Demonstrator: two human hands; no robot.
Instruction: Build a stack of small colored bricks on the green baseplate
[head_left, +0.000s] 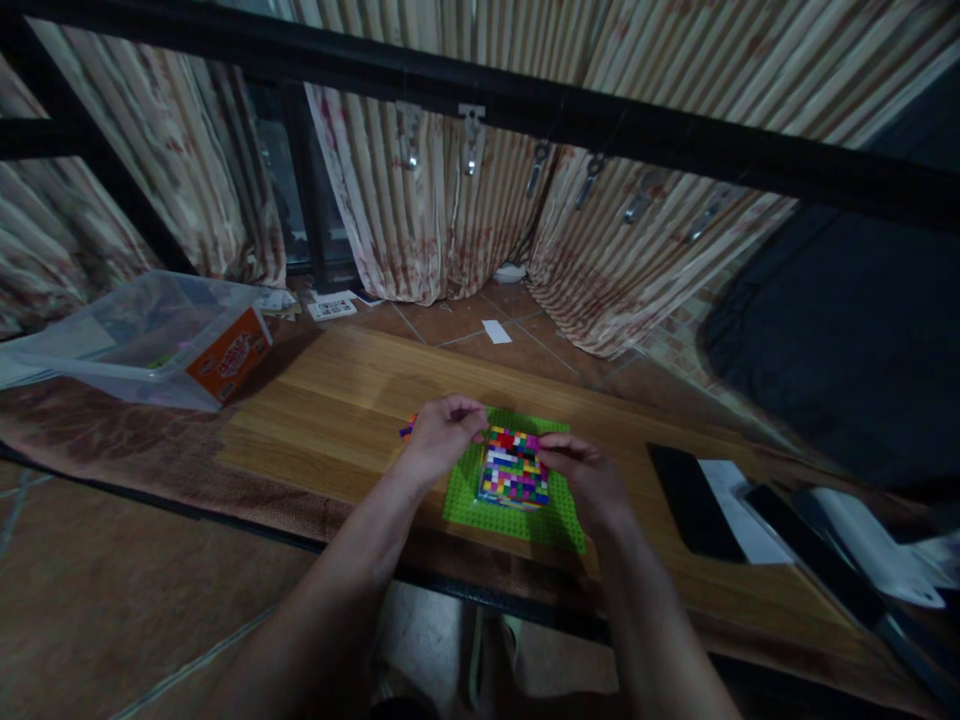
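Note:
A multicoloured block of small bricks (514,468) stands on a green baseplate (517,522) on the wooden table (330,410). My left hand (442,435) is curled at the block's upper left corner, fingertips pinched together on its top edge. My right hand (585,475) rests against the block's right side, fingers bent and touching its upper right corner. A few loose bricks (407,430) peek out just left of my left hand.
A clear plastic tub (150,340) with an orange label lies at the table's far left. A black phone (686,498), white paper (731,505) and dark flat items sit at the right. Curtains and a black bar stand behind.

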